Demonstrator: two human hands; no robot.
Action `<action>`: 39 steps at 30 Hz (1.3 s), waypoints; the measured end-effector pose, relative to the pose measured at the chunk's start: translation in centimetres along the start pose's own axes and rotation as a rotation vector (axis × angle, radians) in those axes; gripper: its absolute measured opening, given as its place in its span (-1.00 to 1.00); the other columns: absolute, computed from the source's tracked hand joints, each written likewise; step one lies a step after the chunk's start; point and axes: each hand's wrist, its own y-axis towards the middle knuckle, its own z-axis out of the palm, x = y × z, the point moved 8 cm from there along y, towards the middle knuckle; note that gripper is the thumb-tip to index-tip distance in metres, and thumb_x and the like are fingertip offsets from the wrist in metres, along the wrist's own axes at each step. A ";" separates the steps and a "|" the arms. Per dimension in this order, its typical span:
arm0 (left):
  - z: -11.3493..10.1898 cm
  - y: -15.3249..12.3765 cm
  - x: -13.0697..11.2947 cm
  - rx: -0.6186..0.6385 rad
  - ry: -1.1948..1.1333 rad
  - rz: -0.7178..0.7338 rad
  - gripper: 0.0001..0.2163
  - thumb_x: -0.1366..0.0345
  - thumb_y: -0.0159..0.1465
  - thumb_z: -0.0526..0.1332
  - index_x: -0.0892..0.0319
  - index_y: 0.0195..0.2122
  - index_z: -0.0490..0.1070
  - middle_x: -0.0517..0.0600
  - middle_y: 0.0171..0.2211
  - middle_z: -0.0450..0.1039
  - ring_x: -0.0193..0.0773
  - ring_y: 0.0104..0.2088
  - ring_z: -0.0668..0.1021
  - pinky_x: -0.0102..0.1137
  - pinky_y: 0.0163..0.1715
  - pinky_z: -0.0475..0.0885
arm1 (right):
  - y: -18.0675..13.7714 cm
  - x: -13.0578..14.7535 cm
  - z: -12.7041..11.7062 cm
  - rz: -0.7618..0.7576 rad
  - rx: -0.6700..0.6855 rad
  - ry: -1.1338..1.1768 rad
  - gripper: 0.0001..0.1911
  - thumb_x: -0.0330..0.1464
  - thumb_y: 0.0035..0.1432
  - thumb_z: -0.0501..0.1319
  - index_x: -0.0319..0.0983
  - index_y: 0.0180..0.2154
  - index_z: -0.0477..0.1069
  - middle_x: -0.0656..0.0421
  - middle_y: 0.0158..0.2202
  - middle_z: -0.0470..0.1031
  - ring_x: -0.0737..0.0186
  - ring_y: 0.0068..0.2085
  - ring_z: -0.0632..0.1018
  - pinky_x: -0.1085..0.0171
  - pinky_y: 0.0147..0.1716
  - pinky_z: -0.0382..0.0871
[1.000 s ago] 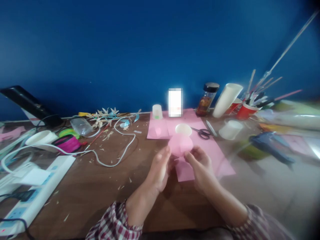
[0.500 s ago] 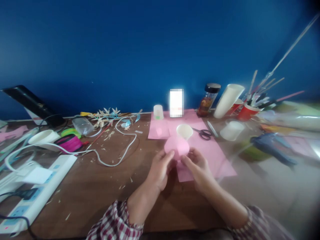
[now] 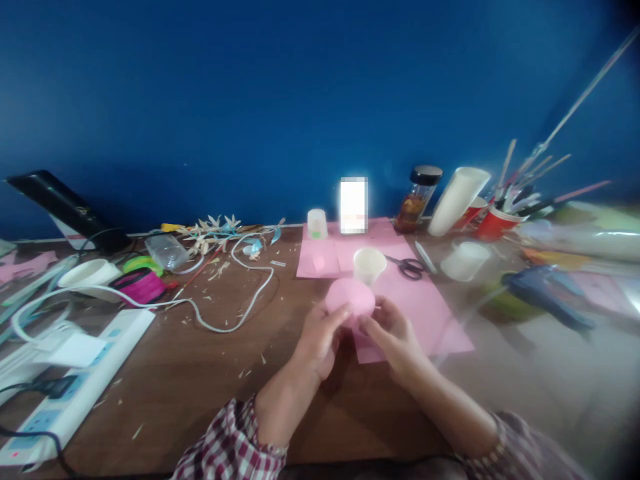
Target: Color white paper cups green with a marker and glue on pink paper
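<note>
Remotely, I had left hand (image 3: 320,337) and right hand (image 3: 397,337) pinching the pink paper piece (image 3: 351,295), cup (image 3: 370,268) at one o'clock; adjusting seemed underway, next needing light pressure.

Inscriptions and numbers: none legible from where I stand. Bright upright panel (image 3: 354,205), beyond left hand (image 3: 320,337) and right hand (image 3: 397,333): pixelated, unreadable.
</note>
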 end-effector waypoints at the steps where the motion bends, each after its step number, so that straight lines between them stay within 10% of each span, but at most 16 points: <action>1: 0.0 0.0 0.0 0.001 -0.007 0.003 -0.64 0.28 -0.02 0.45 0.30 -0.20 0.53 0.06 -0.37 0.58 -0.25 -0.38 0.56 -0.36 -0.28 0.41 | 0.0 0.0 0.0 0.001 -0.001 0.005 -0.64 -0.22 0.02 0.38 -0.22 -0.17 0.40 0.24 -0.45 0.50 0.28 -0.41 0.52 0.30 -0.38 0.44; 39: -0.9 0.2 0.7 -0.080 -0.152 -0.085 -0.82 0.26 0.14 0.34 0.25 -0.29 0.52 -0.01 -0.44 0.54 -0.38 -0.49 0.51 -0.53 -0.50 0.42 | 0.2 -0.4 -0.6 0.031 -0.079 0.108 -0.68 -0.23 -0.02 0.40 -0.24 -0.25 0.44 0.25 -0.42 0.50 0.37 -0.43 0.45 0.38 -0.41 0.33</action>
